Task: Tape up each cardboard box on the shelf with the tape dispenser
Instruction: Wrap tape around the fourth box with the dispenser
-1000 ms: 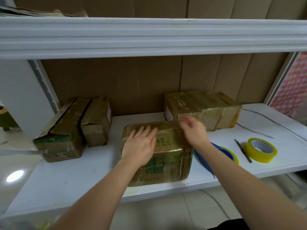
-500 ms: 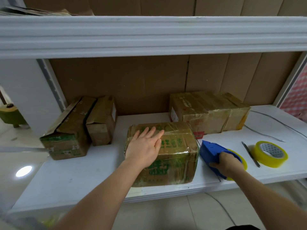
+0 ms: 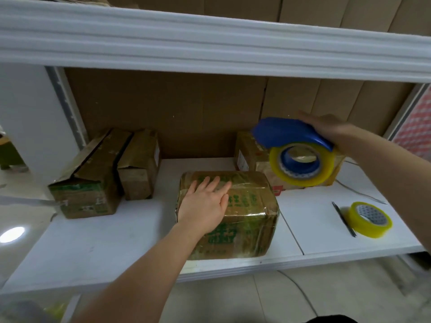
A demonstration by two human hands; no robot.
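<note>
From the head camera, the left hand [image 3: 205,206] lay flat, fingers straight and spread, on the top of a glossy, tape-wrapped cardboard box [image 3: 242,217] with green print, standing near the front edge of the white shelf [image 3: 98,248]. The right hand [image 3: 326,129] held the blue plastic tape dispenser [image 3: 289,134] up in the air above the shelf, its grip wrapped over the handle's rear end; the long axis ran left to right, nose toward the left, with the yellowish tape roll [image 3: 303,166] hanging under it. Behind it sat a taped box [image 3: 251,155]. At left, 2 boxes [image 3: 105,173] lay with flaps ajar. A spare tape roll [image 3: 369,219] lay flat at right, just beside a thin dark pen [image 3: 344,219].
</note>
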